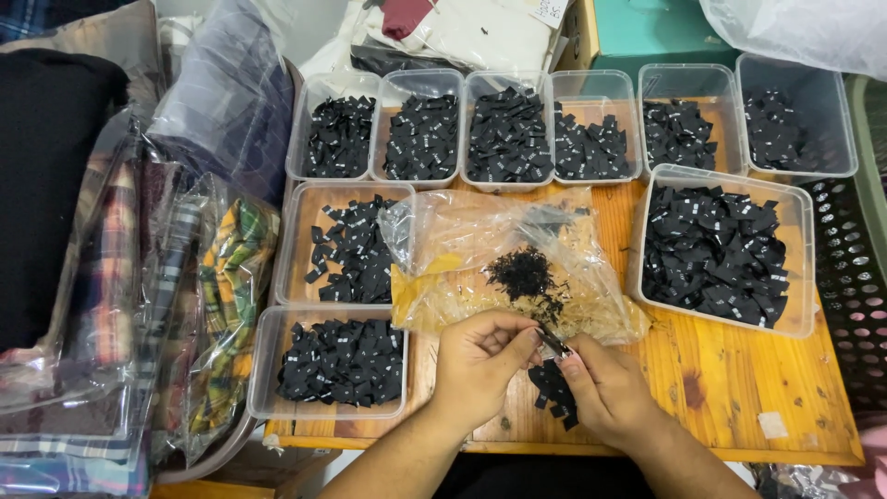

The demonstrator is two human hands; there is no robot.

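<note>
Both hands are pinching one black label between fingertips: left hand at its nine o'clock, right hand at five, also cupping spare labels. A clear bag is lying at twelve, tubs ringing the wooden table.

left hand and right hand pinched one small black label together above wooden counter; more labels bunched in right palm. clear plastic bag just beyond hands; label-filled clear tubs around.
</note>
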